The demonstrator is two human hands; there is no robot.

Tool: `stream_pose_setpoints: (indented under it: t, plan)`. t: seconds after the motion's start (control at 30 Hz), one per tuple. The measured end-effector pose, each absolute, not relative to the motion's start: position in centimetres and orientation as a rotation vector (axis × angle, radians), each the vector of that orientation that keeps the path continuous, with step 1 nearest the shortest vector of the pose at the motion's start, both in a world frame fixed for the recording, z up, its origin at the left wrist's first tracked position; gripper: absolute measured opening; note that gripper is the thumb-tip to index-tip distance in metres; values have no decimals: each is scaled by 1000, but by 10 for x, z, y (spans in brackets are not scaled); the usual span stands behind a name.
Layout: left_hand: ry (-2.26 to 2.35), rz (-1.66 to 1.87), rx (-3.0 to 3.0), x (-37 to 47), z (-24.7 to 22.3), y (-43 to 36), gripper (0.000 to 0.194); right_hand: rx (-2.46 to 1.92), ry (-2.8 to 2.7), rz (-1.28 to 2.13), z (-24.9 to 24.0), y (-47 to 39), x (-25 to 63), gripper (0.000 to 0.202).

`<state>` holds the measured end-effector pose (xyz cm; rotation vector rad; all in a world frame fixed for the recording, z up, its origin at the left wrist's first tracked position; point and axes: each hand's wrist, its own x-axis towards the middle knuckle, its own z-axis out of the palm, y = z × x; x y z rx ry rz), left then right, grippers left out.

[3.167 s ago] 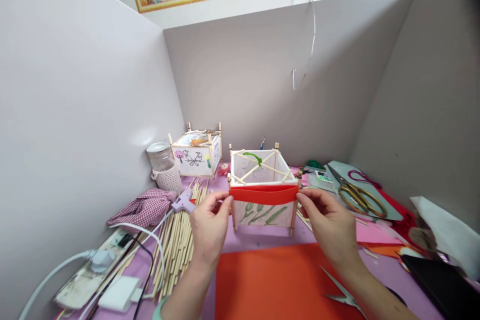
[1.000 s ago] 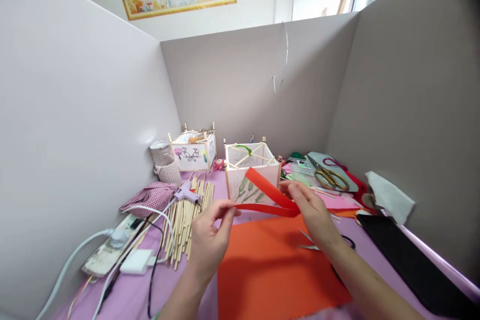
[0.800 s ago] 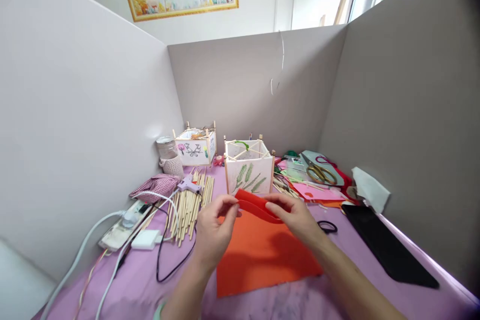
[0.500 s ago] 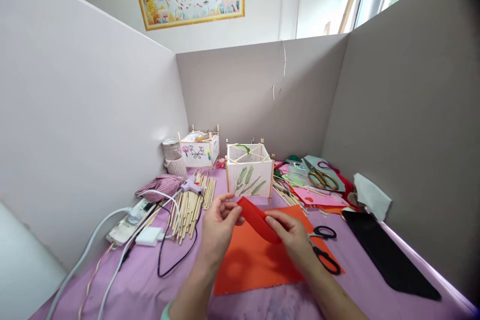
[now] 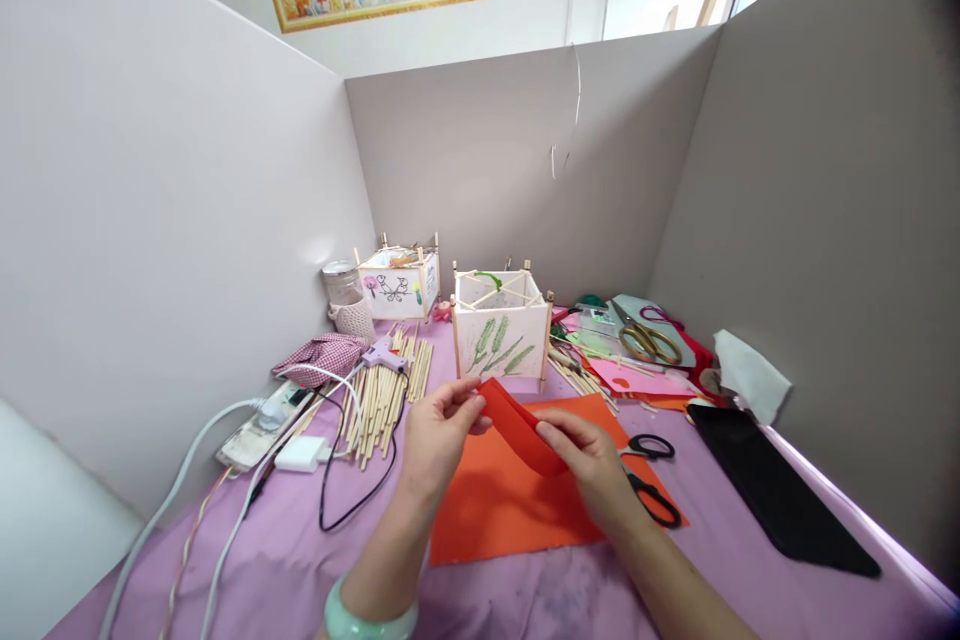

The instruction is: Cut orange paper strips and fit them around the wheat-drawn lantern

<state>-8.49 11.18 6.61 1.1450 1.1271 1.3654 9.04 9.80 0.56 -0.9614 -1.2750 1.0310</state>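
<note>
A moment ago both hands held the red strip (image 5: pixel 521 428) flat across the front of the wheat lantern (image 5: pixel 501 332), one end at each post. Now the strip has come off the lantern and down toward the person. It is bent in a curve over the orange sheet (image 5: pixel 517 510), near the front edge of the table (image 5: pixel 262 570). So the strip is not stuck on the lantern; it looks like it was only tried for fit and is now being worked in the hands.

Going from left to right: a white power strip (image 5: pixel 259 425) with cords lies by the left edge. Next come a pile of wooden sticks (image 5: pixel 382 395) and a purple glue gun (image 5: pixel 384 355).

The left hand (image 5: pixel 439 435) comes up from the front edge with a green bracelet (image 5: pixel 367 615) on the wrist. Its thumb and fingers are pinched shut on the left end of the strip.

The right hand (image 5: pixel 592 465) lies lower, palm down, fingers closed on the other end of the strip, just above the orange sheet.

Black scissors (image 5: pixel 652 480) lie just right of that hand. Gold scissors (image 5: pixel 651 342) sit near the back right corner.
</note>
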Motion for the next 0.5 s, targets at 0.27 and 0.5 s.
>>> stream_pose_setpoints:
  t: [0.27,0.5]
  plan:
    - [1194,1263,1349,-90,71,109,18,-995,-1402,995,5,101,92,28]
    - [1300,1206,1781,-78,70,90,10,-888,-1523,533,12,100,87,22]
